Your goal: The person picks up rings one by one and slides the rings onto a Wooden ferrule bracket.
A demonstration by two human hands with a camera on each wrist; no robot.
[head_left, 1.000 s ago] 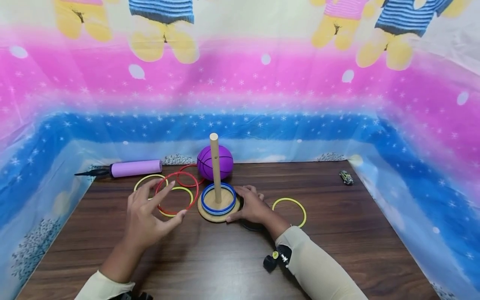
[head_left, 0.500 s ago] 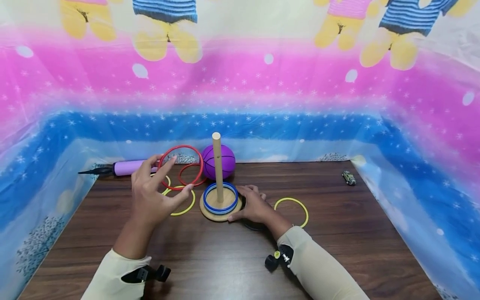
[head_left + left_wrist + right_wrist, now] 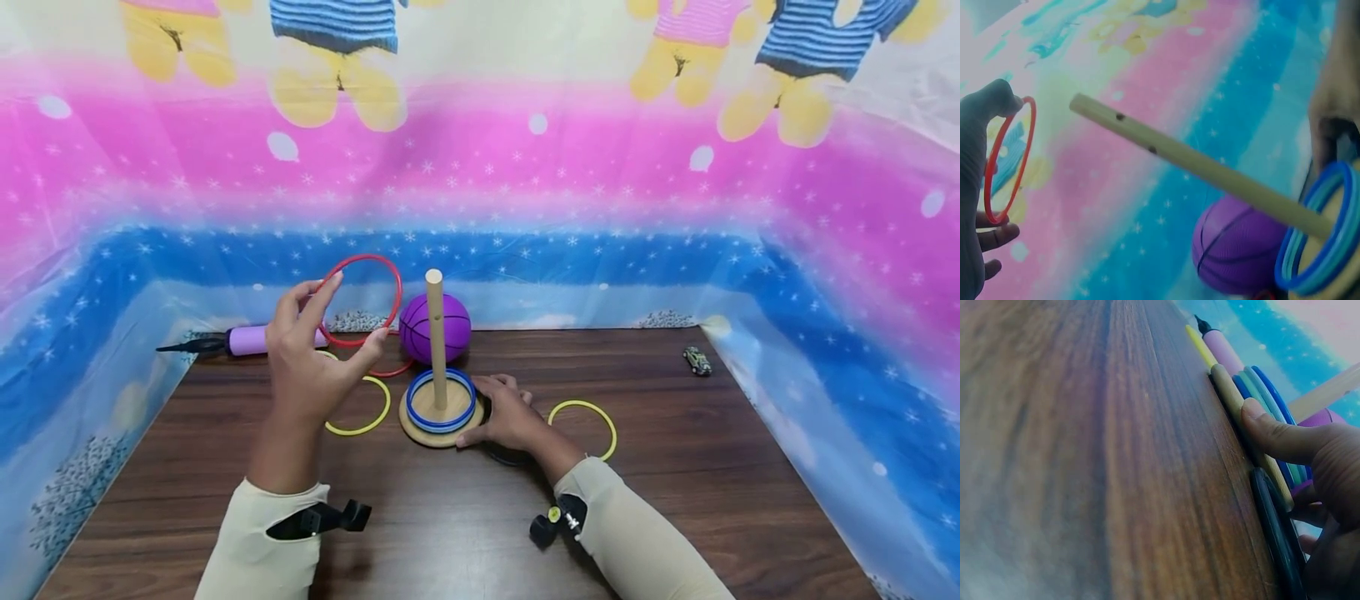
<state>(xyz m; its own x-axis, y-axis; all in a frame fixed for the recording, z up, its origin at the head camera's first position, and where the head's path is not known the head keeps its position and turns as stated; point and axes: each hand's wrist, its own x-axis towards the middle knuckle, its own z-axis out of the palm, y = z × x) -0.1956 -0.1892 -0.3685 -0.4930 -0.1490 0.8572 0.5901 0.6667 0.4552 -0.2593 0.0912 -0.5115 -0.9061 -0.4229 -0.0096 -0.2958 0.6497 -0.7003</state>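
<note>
Meets sloping table (image 3: 420, 533) edges at lower left and lower right of the head view. Left of center, pinches a red ring (image 3: 366, 257) across between thumb and fingertips of the left hand (image 3: 303, 358), above the table and apart from the upright peg (image 3: 437, 350). At center, grips the round base (image 3: 429, 442) with the right hand (image 3: 508, 414), thumb at the near rim.

At left, hides part of the lilac pump (image 3: 247, 340) and a yellow ring (image 3: 358, 433) behind the left hand; at center, part of the purple ball (image 3: 456, 329) behind the peg. In the right wrist view, leaves a dark curved object (image 3: 1275, 531) at lower right hard to make out.

Shows the pinched ring thin and tilted; around the peg's foot, stacked blue rings (image 3: 442, 427).
</note>
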